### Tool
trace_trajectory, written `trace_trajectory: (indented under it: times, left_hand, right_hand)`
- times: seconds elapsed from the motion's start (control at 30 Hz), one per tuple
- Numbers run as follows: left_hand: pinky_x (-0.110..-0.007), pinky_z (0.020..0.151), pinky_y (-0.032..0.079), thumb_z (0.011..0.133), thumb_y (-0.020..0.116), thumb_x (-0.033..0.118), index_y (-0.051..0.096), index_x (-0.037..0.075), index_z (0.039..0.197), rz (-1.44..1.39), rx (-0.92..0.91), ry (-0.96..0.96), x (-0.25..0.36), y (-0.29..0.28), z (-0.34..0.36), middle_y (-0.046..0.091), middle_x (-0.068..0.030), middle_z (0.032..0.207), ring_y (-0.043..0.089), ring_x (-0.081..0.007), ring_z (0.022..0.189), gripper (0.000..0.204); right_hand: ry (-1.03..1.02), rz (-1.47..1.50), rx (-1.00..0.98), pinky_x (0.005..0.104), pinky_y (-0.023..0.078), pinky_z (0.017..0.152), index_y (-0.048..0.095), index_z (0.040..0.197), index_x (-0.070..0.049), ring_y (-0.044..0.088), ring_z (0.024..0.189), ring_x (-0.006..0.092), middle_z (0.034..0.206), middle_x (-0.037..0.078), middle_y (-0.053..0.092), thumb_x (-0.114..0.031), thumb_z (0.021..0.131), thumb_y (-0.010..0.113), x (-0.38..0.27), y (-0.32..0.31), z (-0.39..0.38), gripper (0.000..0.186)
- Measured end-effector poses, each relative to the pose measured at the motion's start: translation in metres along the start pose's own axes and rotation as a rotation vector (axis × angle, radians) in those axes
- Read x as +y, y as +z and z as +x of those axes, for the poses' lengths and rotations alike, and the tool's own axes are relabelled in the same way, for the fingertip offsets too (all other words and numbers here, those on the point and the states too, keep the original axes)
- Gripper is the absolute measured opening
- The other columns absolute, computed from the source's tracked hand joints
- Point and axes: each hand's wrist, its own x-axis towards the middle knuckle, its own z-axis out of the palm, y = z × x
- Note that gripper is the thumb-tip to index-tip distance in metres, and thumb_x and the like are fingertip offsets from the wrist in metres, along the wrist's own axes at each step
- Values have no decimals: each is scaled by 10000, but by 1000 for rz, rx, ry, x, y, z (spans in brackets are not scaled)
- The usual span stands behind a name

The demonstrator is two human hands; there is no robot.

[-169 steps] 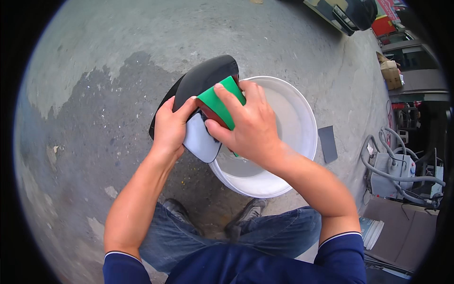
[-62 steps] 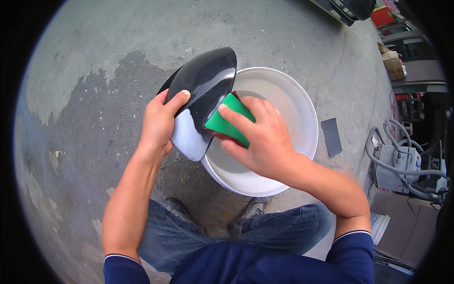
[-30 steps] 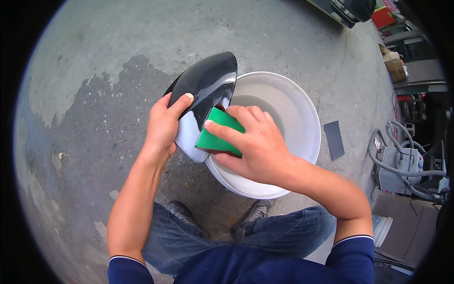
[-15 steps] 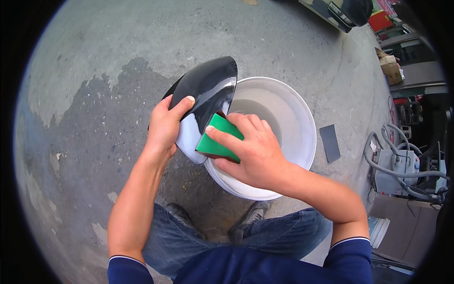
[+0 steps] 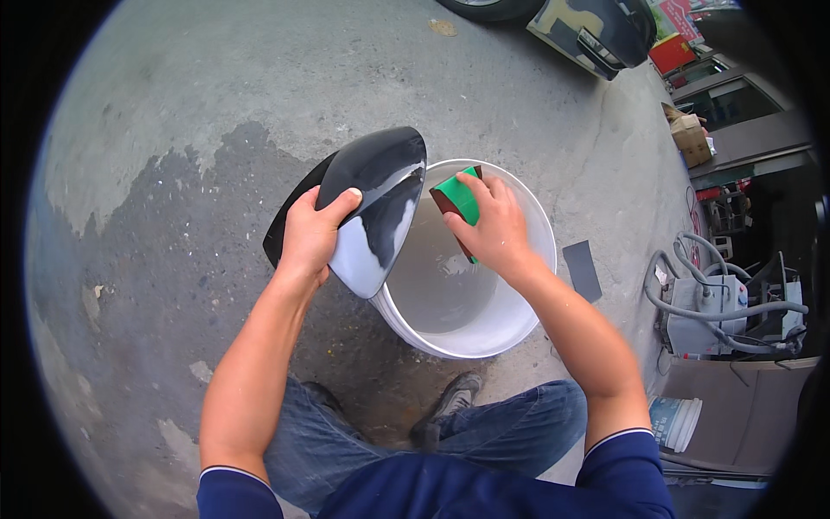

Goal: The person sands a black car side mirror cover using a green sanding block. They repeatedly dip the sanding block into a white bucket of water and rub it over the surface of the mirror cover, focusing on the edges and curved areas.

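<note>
My left hand point(image 5: 313, 232) grips a glossy black car mirror cover point(image 5: 373, 173) by its left side, thumb on the outer face. The lower part of the cover has a pale, whitish sheen. My right hand point(image 5: 494, 221) is closed on a green sanding block point(image 5: 463, 195) wrapped in reddish-brown sandpaper, held over the white bucket point(image 5: 546, 216), apart from the cover. Cloudy water fills the lower part of the bucket. The cover's right edge overlaps the bucket's left rim.
On the concrete floor right of the bucket lies a dark grey sheet point(image 5: 582, 270). Farther right stands a grey machine with hoses point(image 5: 705, 303), with a smaller pail point(image 5: 676, 422) below it. A car bumper point(image 5: 588, 39) shows at the top. Wet floor point(image 5: 216, 216) spreads to the left.
My right hand has lifted the sanding block off the mirror cover and moved it up and right, over the bucket. The cover stays in my left hand; the view has shifted slightly.
</note>
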Motion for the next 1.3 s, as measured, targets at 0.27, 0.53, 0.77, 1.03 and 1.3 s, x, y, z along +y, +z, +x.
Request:
trace_trajectory:
  times: [0.27, 0.53, 0.77, 1.03, 1.3]
  left_hand:
    - [-353, 783, 602, 962, 794, 168, 692, -49, 1193, 24, 9, -3, -2, -8, 4, 754, -117, 1063, 732, -186, 884, 333]
    - [-351, 817, 600, 957, 804, 190, 692, -55, 1229, 38, -22, -7, -3, -10, 2, 762, -119, 1096, 733, -185, 921, 383]
    - [-351, 850, 599, 976, 792, 206, 689, -57, 1253, 83, -39, -43, 1, -12, 3, 765, -131, 1124, 734, -182, 953, 395]
    - [-371, 807, 622, 993, 777, 199, 684, -53, 1224, -1, -69, -146, 3, -8, 1, 765, -129, 1081, 751, -205, 905, 354]
    - [-386, 790, 639, 932, 829, 222, 604, -120, 1341, 64, -138, -217, -1, -25, 24, 746, -205, 1151, 763, -237, 922, 579]
  right_hand:
    - [112, -322, -738, 504, 598, 966, 485, 1530, -101, 700, 1145, 442, 1346, 262, 593, -262, 849, 837, 19, 85, -20, 784]
    - [-146, -139, -488, 525, 524, 1043, 554, 1468, -99, 637, 1231, 428, 1383, 201, 610, -188, 826, 802, 10, 35, -35, 693]
    - [-509, -104, -151, 511, 478, 1088, 630, 1343, -87, 595, 1267, 396, 1415, 171, 615, -123, 753, 741, -86, -104, -20, 602]
    - [-285, 137, -93, 495, 511, 1058, 649, 1310, -44, 622, 1239, 410, 1364, 200, 640, -213, 832, 777, -68, -76, -19, 523]
    - [-426, 174, 103, 505, 505, 1038, 709, 1223, -71, 630, 1213, 394, 1365, 181, 651, -306, 786, 869, -70, -28, -10, 521]
